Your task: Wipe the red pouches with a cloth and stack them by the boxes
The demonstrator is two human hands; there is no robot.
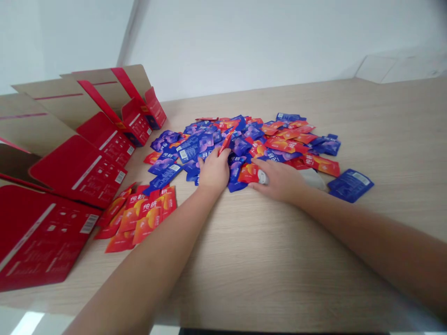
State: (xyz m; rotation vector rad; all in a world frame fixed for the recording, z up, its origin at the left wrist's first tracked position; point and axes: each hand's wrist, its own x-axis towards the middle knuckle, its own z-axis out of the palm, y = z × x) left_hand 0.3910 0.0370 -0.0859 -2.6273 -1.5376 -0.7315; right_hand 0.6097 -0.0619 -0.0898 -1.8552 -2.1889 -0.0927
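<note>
My left hand (215, 170) is pinching a red packet (227, 140) over the big mixed pile (216, 135) on the table (237, 260). My right hand (277, 180) is touching a red-orange packet (250, 172) at the near edge, can't tell how firmly.

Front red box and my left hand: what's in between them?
Next to the red box there are red packets, then some blue packets before your left hand. The head view shows it.

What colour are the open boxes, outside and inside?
The boxes are red outside, tan inside; head view.
</note>
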